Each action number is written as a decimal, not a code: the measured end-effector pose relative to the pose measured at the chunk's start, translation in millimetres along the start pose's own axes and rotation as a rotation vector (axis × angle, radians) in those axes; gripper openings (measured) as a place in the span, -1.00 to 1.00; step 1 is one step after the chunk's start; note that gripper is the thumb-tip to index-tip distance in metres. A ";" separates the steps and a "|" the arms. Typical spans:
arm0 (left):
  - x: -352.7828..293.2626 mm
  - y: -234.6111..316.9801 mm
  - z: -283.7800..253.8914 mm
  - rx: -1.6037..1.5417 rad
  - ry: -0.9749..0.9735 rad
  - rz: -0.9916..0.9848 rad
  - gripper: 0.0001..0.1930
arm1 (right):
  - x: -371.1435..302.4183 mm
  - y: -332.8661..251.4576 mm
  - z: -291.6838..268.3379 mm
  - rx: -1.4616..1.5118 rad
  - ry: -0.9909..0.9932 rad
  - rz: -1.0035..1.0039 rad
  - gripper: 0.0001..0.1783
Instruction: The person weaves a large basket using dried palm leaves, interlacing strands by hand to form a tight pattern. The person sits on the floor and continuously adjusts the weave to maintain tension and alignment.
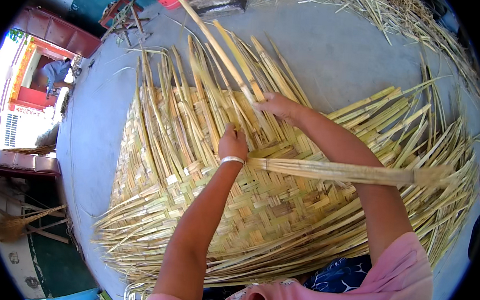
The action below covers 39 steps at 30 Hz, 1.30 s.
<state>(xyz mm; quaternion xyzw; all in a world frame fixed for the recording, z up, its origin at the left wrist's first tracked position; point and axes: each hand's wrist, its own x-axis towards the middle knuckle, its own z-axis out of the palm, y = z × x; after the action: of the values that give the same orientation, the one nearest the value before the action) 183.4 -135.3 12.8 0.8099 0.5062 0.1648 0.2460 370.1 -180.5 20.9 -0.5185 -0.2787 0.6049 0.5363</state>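
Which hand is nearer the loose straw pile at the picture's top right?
Right. The right hand is below and left of the straw pile, at some long strips; the left hand is farther down and left, over the woven mat.

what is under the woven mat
Grey floor shows around the woven mat and between the loose strips at its edge, so the mat probably rests on it. Whatever lies directly beneath the weave is covered and cannot be seen.

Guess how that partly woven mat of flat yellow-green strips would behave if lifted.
The mat would likely flex, being thin interlaced strips. Its unwoven ends might splay or snag, since they fan out loosely.
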 end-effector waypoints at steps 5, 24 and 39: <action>-2.7 18.4 -0.8 0.227 -0.309 0.297 -0.74 | -10.4 -8.8 1.2 0.059 -0.180 -0.082 -0.55; 44.3 -8.3 15.3 0.142 -0.749 0.104 -0.62 | -120.7 37.0 -48.7 -0.636 0.718 -0.669 -0.80; 36.5 3.1 -38.8 0.079 -0.813 0.201 -0.66 | -162.0 -3.3 -26.8 -0.726 0.650 -0.447 -0.70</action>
<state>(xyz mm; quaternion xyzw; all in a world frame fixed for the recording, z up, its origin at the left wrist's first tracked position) 181.5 -94.5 47.2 0.8632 0.2925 -0.1647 0.3771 377.9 -337.4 68.8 -0.7591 -0.3930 0.1488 0.4971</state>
